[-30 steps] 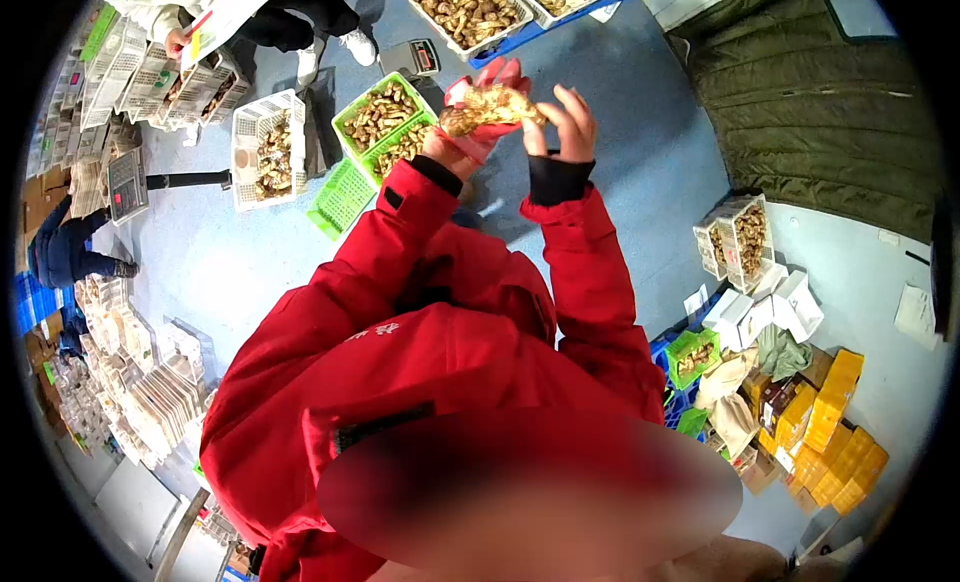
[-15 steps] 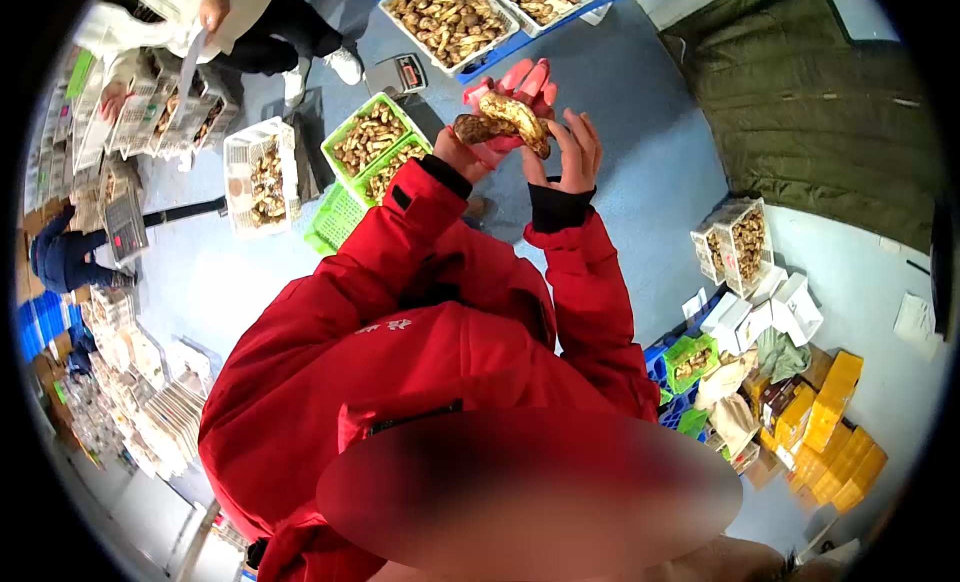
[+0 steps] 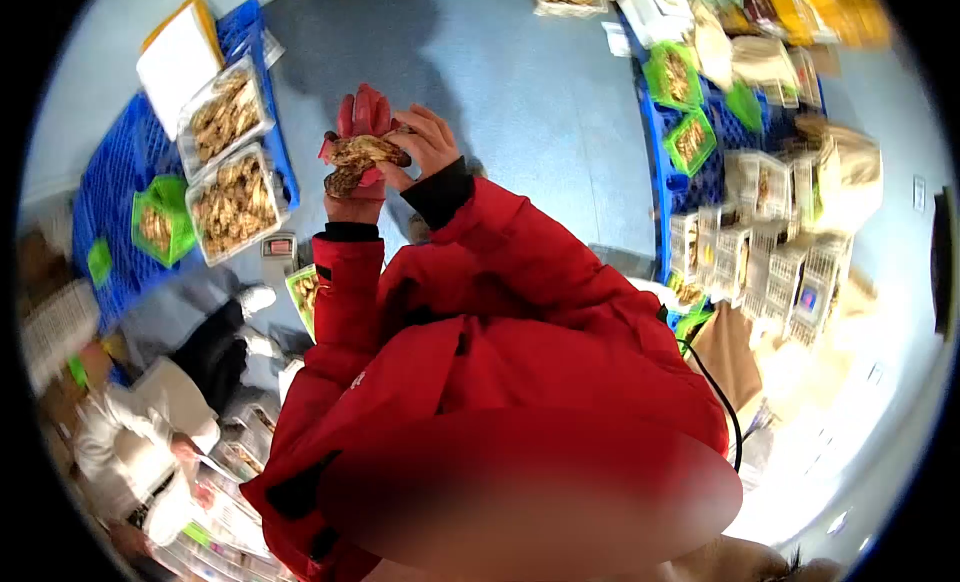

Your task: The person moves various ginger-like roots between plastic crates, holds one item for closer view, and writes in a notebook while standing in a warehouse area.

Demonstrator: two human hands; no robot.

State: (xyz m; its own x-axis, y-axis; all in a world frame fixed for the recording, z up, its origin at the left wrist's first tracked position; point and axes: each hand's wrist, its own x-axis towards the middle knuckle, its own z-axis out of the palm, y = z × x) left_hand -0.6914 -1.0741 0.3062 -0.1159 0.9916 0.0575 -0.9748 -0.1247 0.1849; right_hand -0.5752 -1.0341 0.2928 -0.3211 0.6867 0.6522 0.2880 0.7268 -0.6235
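My left hand, in a pink-red glove over palm and fingers, is held palm up with its fingers stretched forward. Across it lie a long pale-brown mushroom and a darker mushroom, which overlap. My bare right hand comes in from the right, its curled fingers and thumb at the right end of the mushrooms. Part of that contact is hidden behind the fingers. Both hands are in front of my red jacket, above the blue-grey floor.
Left, a blue pallet bears white crates of mushrooms and a green basket. A scale sits nearby. Another person is at lower left. Right, another blue pallet carries green baskets and stacked white baskets.
My body has turned right, so the mushroom crates went from ahead to my left. Both hands and the mushrooms moved left in view. The right fingers now curl in closer over the mushrooms' end.
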